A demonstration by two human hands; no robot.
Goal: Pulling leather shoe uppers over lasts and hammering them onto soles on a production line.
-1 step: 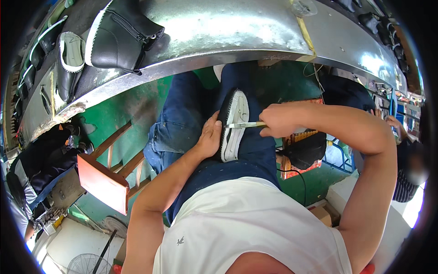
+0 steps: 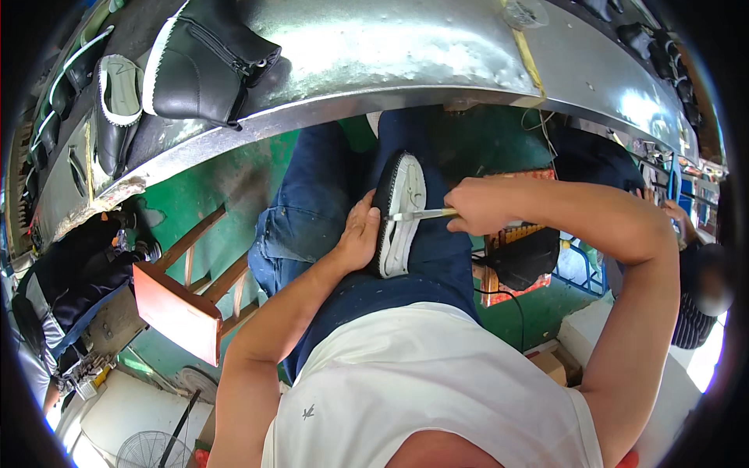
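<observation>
Your left hand lay against the shoe, its finger closure unclear, your right hand pinched a brush, which lay across the shoe.

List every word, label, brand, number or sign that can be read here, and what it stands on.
Nothing is readable.
White fabric shirt: small dark angular emblem, no legible letters.
Black shoe with oblong white underside, against the left hand: any marks too small to read.
</observation>
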